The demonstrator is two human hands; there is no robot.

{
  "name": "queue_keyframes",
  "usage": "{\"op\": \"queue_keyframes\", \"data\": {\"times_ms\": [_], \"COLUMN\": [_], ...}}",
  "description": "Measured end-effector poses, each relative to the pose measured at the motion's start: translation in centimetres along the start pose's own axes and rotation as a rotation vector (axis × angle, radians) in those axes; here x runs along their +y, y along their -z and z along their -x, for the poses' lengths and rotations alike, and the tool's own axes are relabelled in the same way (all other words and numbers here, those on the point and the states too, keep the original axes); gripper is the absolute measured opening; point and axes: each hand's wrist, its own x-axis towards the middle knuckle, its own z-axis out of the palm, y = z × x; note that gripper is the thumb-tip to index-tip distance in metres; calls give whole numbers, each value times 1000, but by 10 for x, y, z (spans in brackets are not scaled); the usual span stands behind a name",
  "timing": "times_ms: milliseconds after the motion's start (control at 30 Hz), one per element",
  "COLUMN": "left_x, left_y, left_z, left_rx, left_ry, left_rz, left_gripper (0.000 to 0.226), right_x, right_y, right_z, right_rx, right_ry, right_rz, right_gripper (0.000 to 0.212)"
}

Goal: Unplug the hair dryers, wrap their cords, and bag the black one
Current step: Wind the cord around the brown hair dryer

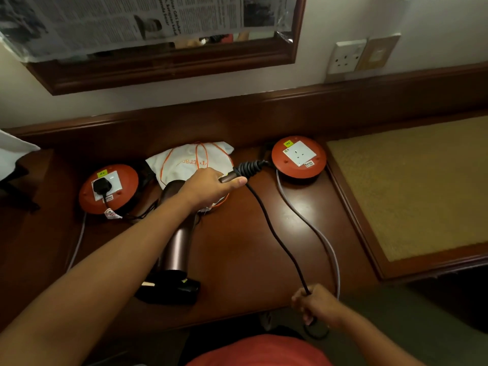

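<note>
The bronze dryer's handle [232,177] is gripped by the left hand [211,187]; its cord [274,233] runs toward the right hand [314,303], pinched there, plug probably hanging below the worktop [237,260].

Left forearm [126,241] covers the mid-body of the bronze hair dryer [177,249]. Its dark cord [277,233] drops past the desk's [237,260] front edge; plug end unseen. Grey cable [311,228] likewise. Socket-reel labels [309,163] too small to read. Newspaper [118,19] cut by the top edge.
</note>
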Motion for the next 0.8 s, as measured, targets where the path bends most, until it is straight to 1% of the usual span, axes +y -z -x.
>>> {"op": "queue_keyframes", "data": {"times_ms": [100,167,267,333,400,433,500,567,700,767,800], "left_x": [-2,-3,-9,-14,-18,-20,-27,-35,-43,-45,-47], "left_y": [3,9,16,19,21,23,26,29,38,44,48], "left_z": [13,23,40,55,73,82,100,115,138,143,145], "left_rx": [2,14,15,6,5,8,11,11,7,26,41], "left_ry": [-13,-17,-32,-59,-81,-93,-129,-156,-168,-175,-183], "left_rz": [-15,-35,-29,-40,-34,-34,-38,-53,-57,-58,-62], "left_gripper": [87,89,92,84,69,66,70,75,73,69,71], "right_x": [43,68,85,84,72,66,49,28,-28,-60,-77], "right_y": [-14,-18,-24,-31,-40,-46,-53,-55,-46,-40,-36], "right_z": [11,20,36,50,68,76,93,106,136,152,159], "right_rx": [84,157,243,294,336,354,374,378,358,360,352], "right_ry": [2,-2,-9,14,38,62,113,169,259,333,367], "right_rz": [84,95,50,-22,-131,-192,-299,-359,-396,-353,-345], "right_gripper": [37,39,37,38,36,35,33,36,34,34,34]}}
